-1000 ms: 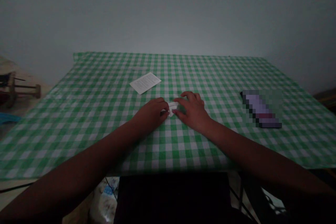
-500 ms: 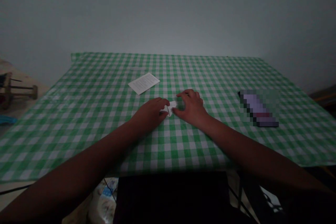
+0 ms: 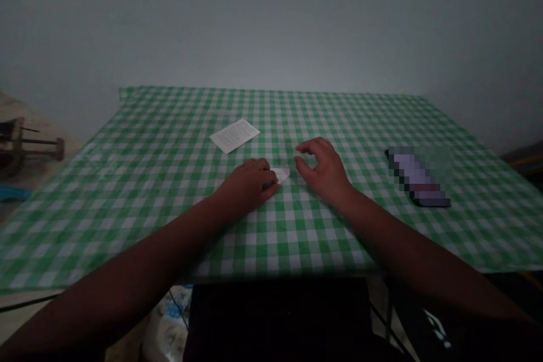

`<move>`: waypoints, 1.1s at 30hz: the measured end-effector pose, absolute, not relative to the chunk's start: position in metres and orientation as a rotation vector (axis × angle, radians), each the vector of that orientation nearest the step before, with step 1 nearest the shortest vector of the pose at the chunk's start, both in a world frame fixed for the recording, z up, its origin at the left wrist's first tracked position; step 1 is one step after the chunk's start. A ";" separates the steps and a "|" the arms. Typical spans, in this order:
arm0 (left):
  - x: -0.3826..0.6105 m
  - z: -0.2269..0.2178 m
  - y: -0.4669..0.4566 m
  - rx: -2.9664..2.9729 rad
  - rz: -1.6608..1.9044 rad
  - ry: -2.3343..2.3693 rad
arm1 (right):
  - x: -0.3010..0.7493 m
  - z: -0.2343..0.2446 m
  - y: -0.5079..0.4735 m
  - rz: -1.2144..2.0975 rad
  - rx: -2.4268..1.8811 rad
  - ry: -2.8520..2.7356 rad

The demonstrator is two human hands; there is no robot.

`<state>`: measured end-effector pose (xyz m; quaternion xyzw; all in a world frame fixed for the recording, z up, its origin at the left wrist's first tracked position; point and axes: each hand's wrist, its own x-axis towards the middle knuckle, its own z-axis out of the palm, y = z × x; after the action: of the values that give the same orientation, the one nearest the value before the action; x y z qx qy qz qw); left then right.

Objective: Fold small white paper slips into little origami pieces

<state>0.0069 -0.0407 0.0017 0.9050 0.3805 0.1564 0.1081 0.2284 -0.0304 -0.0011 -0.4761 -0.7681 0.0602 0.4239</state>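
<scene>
A small folded white paper (image 3: 280, 175) lies on the green-and-white gingham tablecloth (image 3: 271, 243) near the middle. My left hand (image 3: 248, 184) rests on the cloth, with its fingertips pinching the paper's near end. My right hand (image 3: 323, 171) stands just to the right of the paper, curled with its fingers apart, touching nothing but possibly the cloth. A printed white card (image 3: 235, 136) lies flat beyond my hands, a little left of centre.
A pixelated flat object (image 3: 418, 177) lies on the cloth at the right. Left of the table are a wooden spindle-like item (image 3: 36, 149) and a blue item (image 3: 12, 193). A dark box (image 3: 275, 317) and a plastic bag (image 3: 166, 322) sit below the near edge.
My right hand has let go of the folded paper and moved right and away. The paper now shows less and sits at my left fingertips, which have shifted slightly right.
</scene>
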 end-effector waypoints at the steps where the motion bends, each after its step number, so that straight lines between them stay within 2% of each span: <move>1: 0.007 0.001 -0.039 2.669 0.467 1.090 | 0.229 0.001 -0.032 0.159 -1.133 -1.942; 8: 0.000 -0.009 -0.025 2.653 0.519 0.723 | 0.235 -0.004 -0.029 0.333 -0.834 -2.271; 13: -0.006 -0.012 -0.020 2.691 0.532 0.744 | 0.242 -0.007 -0.025 0.456 -0.729 -2.505; 22: 0.002 0.013 -0.035 2.775 0.334 0.930 | 0.240 0.006 -0.034 0.261 -0.875 -2.715; 26: 0.003 0.013 -0.037 2.746 0.293 1.003 | 0.237 0.007 -0.039 0.274 -0.882 -2.730; 33: -0.003 0.000 -0.028 2.619 0.396 0.738 | 0.233 0.012 -0.045 0.339 -0.818 -2.669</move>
<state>-0.0028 -0.0283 -0.0003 0.9342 0.2633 0.1414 0.1947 0.2333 -0.0449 0.0115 -0.2869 -0.9363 0.1191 0.1642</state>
